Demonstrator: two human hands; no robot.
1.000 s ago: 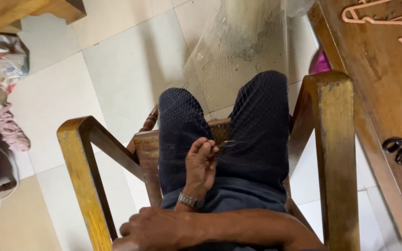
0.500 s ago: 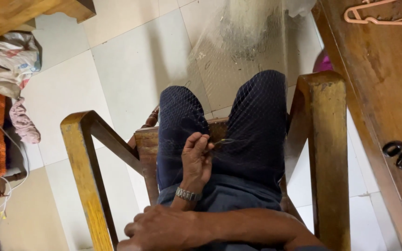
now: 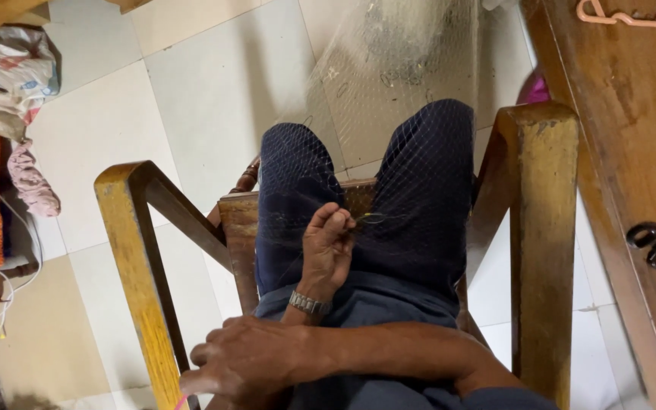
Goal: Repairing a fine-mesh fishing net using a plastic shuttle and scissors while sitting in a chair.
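Down in the middle of the frame, a fine fishing net point(image 3: 411, 144) lies draped over the person's knees and runs away across the tiled floor point(image 3: 191, 83) toward the top centre. The left hand point(image 3: 326, 250), with a wristwatch point(image 3: 309, 303), pinches a strand of the net between closed fingers point(image 3: 337, 220) just above the lap. The right hand point(image 3: 241, 361) sits at the lower centre, crossed over the body, fingers curled shut; a bit of pink shows beneath it, but what it is cannot be told.

The net looks very light, limp and thin-threaded, likely to snag and tangle, so it seems best held by a single strand or knot, as the left hand does.

The person sits in a wooden chair point(image 3: 544, 228). At the right edge stands a wooden table point(image 3: 624, 137) carrying black scissors point(image 3: 653, 243) and a pink hanger point(image 3: 632, 19). No bowl or box shows; a pale cloth bag point(image 3: 9, 76) slumps at the upper left, its contents hidden.
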